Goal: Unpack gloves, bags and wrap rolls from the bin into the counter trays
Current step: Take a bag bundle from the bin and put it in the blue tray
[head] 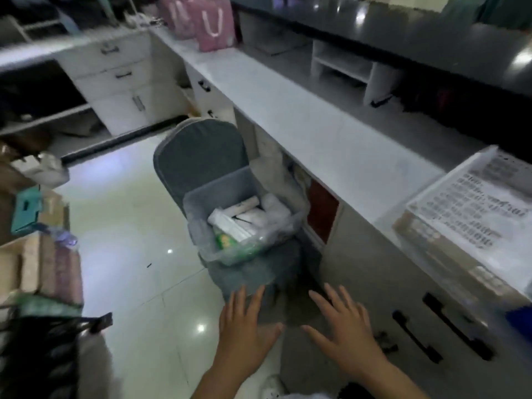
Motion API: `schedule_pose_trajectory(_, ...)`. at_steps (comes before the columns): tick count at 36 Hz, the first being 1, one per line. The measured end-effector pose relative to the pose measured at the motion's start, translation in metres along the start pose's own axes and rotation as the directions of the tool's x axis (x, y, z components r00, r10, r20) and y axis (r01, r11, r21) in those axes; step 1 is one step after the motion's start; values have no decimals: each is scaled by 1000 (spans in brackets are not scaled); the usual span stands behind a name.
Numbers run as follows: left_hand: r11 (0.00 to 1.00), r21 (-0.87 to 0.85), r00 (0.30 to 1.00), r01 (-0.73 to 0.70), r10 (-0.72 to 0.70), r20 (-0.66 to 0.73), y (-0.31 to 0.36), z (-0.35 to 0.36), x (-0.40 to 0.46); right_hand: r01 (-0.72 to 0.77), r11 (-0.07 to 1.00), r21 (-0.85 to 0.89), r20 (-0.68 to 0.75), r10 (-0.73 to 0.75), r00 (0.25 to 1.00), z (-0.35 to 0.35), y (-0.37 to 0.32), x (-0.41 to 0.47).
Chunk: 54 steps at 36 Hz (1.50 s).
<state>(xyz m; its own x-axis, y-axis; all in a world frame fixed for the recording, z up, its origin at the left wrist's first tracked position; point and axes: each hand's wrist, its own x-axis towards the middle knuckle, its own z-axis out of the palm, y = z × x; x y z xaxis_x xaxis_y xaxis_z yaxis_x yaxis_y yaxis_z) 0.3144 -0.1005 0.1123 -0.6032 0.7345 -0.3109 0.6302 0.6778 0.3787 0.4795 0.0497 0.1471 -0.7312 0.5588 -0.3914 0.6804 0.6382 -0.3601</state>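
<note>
Grey bin, seemingly white rolls

Two pink gift bags w/ white handles sit at far end of the white countertop. Grey chair stands on the glossy tiled floor, just beside the counter. White drawer unit against back wall, dark handles. Cardboard boxes stacked at left, a teal box on top. Black drawer handles on cabinet front, near right.
</note>
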Motion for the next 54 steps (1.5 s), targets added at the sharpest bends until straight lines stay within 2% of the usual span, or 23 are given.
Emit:
schedule_pose_trajectory(4, 984, -146, 994, 106, -110, -24, -39, -8, -1, 21, 1000, 4, 31, -21, 999, -5, -30, 18)
schedule_pose_trajectory(7, 973, -190, 992, 128, -129, 9, -53, -7, 9, 5, 1000, 0, 43, -5, 999, -8, -40, 33)
schedule_pose_trajectory(12, 973, -180, 982, 147, -122, 142, -65, -3, 37, -45, 998, -37, 121, 49, 991, -2, -45, 67)
schedule_pose_trajectory(15, 974, -167, 977, 154, -125, 171, -75, -8, 57, -62, 998, -24, 160, 65, 985, 1, -47, 101)
schedule_pose_trajectory(22, 956, -89, 941, 281, -256, 220, -121, -49, 129, -70, 997, -10, 189, 71, 979, -1, -59, 225)
schedule_pose_trajectory(25, 968, 19, 931, 249, -244, 272, -137, -70, 165, -73, 997, -15, 191, 74, 979, -6, -68, 275)
schedule_pose_trajectory(30, 983, 116, 915, 142, -175, 364, -146, -95, 237, -44, 999, -24, 282, 49, 958, -9, -75, 347)
schedule_pose_trajectory(33, 988, 135, 918, 81, -127, 375, -141, -105, 276, 13, 999, -43, 383, 5, 924, -1, -73, 374)
schedule_pose_trajectory(36, 993, 105, 915, 57, -94, 391, -137, -109, 306, -1, 997, -74, 437, 33, 899, 16, -65, 389)
schedule_pose_trajectory(40, 993, 120, 852, -1, -61, 520, -143, -105, 340, -32, 991, -128, 475, 89, 876, 46, -55, 398)
schedule_pose_trajectory(45, 994, 108, 764, -12, -61, 643, -151, -101, 388, -58, 978, -200, 408, 137, 903, 64, -57, 389)
schedule_pose_trajectory(48, 993, 111, 732, -30, -54, 679, -157, -93, 428, -155, 969, -194, 377, 220, 900, 70, -67, 376)
schedule_pose_trajectory(51, 987, 121, 662, -103, -23, 750, -157, -79, 471, -303, 944, -129, 332, 329, 884, 77, -76, 370)
schedule_pose_trajectory(54, 988, 85, 614, -131, 13, 789, -155, -55, 513, -435, 898, -61, 324, 430, 842, 89, -87, 372)
